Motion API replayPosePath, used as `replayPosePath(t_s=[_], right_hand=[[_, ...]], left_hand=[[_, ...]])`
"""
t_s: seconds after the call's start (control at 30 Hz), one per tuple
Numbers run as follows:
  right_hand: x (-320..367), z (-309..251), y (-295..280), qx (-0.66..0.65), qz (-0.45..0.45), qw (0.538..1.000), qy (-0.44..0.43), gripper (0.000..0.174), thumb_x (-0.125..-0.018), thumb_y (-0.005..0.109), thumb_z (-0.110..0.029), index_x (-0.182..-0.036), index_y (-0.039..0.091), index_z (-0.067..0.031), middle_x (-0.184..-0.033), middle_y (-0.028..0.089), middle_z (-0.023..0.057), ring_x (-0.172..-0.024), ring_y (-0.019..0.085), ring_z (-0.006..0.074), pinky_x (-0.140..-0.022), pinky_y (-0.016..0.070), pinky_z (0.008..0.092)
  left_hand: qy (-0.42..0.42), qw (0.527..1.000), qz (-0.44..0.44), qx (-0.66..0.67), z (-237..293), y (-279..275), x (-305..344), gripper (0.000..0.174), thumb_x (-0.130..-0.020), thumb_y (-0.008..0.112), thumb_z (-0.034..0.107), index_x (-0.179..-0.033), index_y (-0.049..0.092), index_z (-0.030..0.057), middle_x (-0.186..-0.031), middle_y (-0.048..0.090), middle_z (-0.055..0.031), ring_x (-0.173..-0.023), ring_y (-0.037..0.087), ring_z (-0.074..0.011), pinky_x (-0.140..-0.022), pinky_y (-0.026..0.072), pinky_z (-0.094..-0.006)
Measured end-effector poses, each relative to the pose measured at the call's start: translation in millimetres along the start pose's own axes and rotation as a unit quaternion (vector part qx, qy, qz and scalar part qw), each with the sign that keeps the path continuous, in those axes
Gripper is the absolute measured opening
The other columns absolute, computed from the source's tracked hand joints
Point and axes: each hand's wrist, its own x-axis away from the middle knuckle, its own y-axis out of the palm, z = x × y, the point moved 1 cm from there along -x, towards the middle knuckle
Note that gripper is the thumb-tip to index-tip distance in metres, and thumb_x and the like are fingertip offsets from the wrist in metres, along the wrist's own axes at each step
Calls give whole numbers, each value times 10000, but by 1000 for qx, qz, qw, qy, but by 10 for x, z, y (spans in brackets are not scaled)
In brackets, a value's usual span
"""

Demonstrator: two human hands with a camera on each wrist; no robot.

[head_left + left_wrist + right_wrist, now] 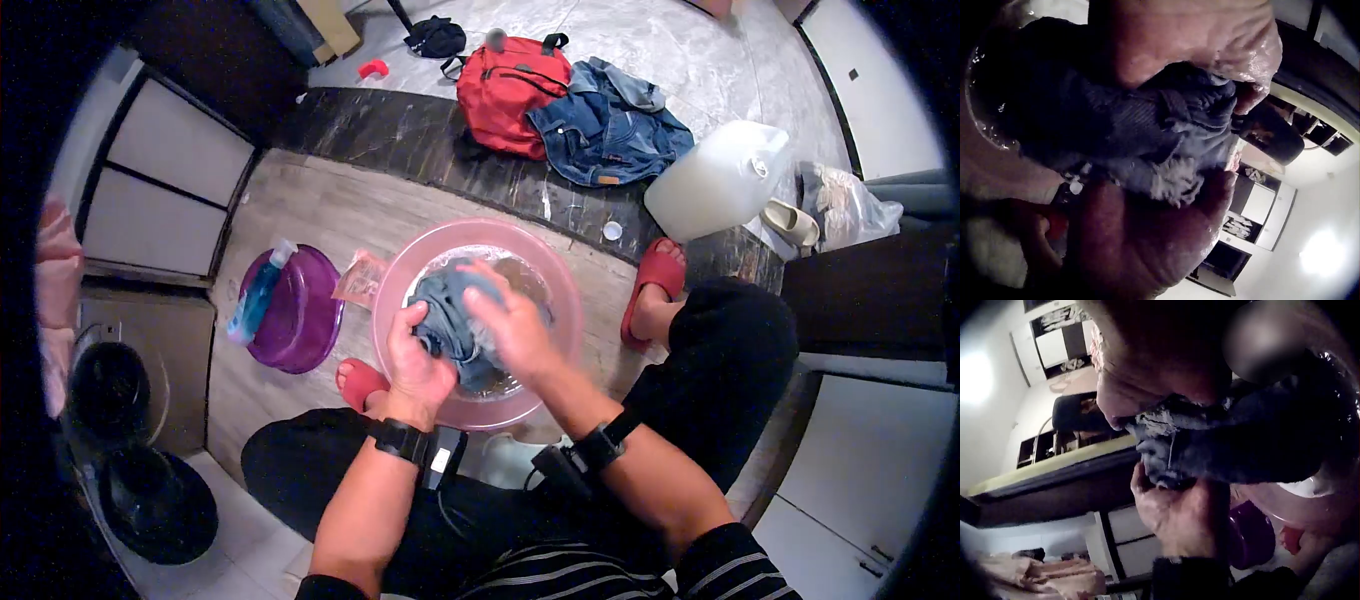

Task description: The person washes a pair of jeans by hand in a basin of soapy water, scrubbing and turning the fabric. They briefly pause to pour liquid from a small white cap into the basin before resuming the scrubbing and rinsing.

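A wet blue-grey garment (455, 315) is bunched between my two hands, over a pink basin (397, 262) with sudsy water. My left hand (420, 358) grips its left side; in the left wrist view that hand (1210, 37) shows wet skin, thumb and fingertips on the folds. From the other side my right hand (510, 325), blurred in the head view, holds the cloth. A pale frayed patch (1179, 178) shows between the hands. In the right wrist view, the garment (1254, 437) hangs down toward the basin, and my right hand (1154, 362) hides part of it.
Left of the basin, a bottle of blue liquid (258, 300) leans across a purple tub (318, 315). Behind, on a dark ledge (400, 130), lie a red backpack (510, 95) and denim clothing (615, 130). A white jug (715, 180) stands right. Red slippers (655, 280) flank the basin.
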Motion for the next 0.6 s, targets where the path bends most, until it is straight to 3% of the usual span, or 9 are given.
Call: replayPosePath(t_s=[0.07,0.1,0.2,0.33,0.4,0.43,0.53,0.57,0.6], right_hand=[[157,-34,132,204,-38,969,-135,384,-893,588,-286,-1242,567,-126,-1415,387,203,-1234,459,330,-1017,367,411],[208,-63,179,193,-71,970,-131,379,-903,562,-298,-1242,568,-130,-1478,241,235,-1303,354,393,-1057,312,439],[215,-64,230,226,-27,967,-117,367,-915,530,-309,-1239,571,-141,-1447,275,258,-1285,361,420,-1048,324,453],[-21,64,252,325,146,934,-23,454,-944,471,-341,-1174,549,42,-1157,569,244,-1050,562,378,-943,421,423],[-210,63,88,57,179,971,151,469,-946,478,-346,-1141,558,73,-1073,619,191,-956,597,314,-888,447,393],[-247,59,47,-84,187,951,232,478,-947,481,-348,-1124,562,88,-1031,644,164,-909,614,283,-861,460,377],[-145,15,67,-246,109,947,176,451,-942,497,-357,-1120,591,47,-1045,646,118,-885,603,211,-815,466,346],[-91,6,87,-187,96,970,125,441,-933,509,-356,-1122,594,33,-1073,631,142,-944,597,254,-842,461,352],[-29,28,144,2,89,996,-15,399,-935,508,-342,-1096,600,12,-1085,625,152,-963,599,270,-829,472,366]], left_hand=[[38,998,29,-37,18,74,29,449,-890,484,428,-1159,561,76,-1147,606,-84,-1058,571,-258,-953,441,-400],[31,996,42,-66,-5,52,26,517,-924,436,530,-1190,539,99,-1130,593,-79,-1053,561,-241,-922,453,-382],[12,986,87,-140,-114,69,22,474,-948,448,485,-1162,526,69,-1098,574,-74,-1007,556,-187,-889,446,-325],[61,963,110,-239,-268,-64,-135,388,-968,459,398,-1083,582,49,-1035,591,-82,-932,557,-156,-827,454,-313],[48,974,67,-211,-258,-114,-141,372,-966,470,359,-1086,593,29,-1029,614,-97,-942,583,-175,-833,467,-324],[20,984,36,-173,-211,-147,-117,378,-963,473,359,-1094,591,25,-1037,619,-100,-944,593,-186,-838,472,-332],[-34,999,6,-23,-48,52,-35,430,-959,453,399,-1122,575,21,-1069,635,-102,-951,627,-220,-857,492,-363],[-30,1000,-6,-2,-1,41,-53,444,-960,441,412,-1132,569,23,-1076,635,-100,-960,627,-220,-860,493,-366],[-24,999,-16,18,50,16,-67,458,-962,429,425,-1142,563,26,-1084,635,-97,-968,626,-221,-863,493,-368]])
